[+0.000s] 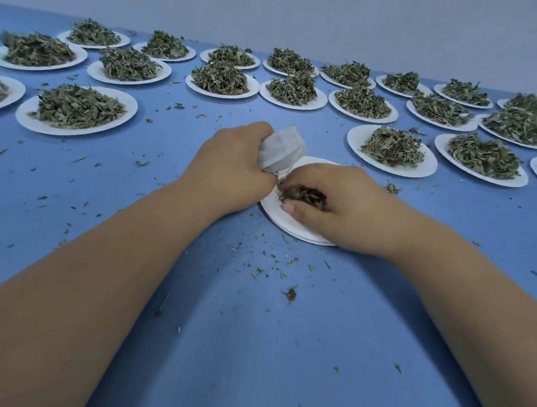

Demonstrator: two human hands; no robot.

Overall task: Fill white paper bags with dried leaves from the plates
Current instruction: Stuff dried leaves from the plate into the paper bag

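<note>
Count: about twenty heaped plates (24, 116) of dried leaves, all white, fanned out left of, beyond and right of the hands; the edge ones are cut off, so not exact. One white paper bag (282, 151), gripped in the fist of the left hand (228, 167), tilted up and away. One near plate (291, 226) under both hands, possibly a thin stack. On it the right hand (338, 204) curls round a clump of leaves (305, 194), just beside the bag's lower end. Hands touch. Loose leaf bits (290, 293) lie scattered on the blue table (253, 342) between the forearms.
</note>
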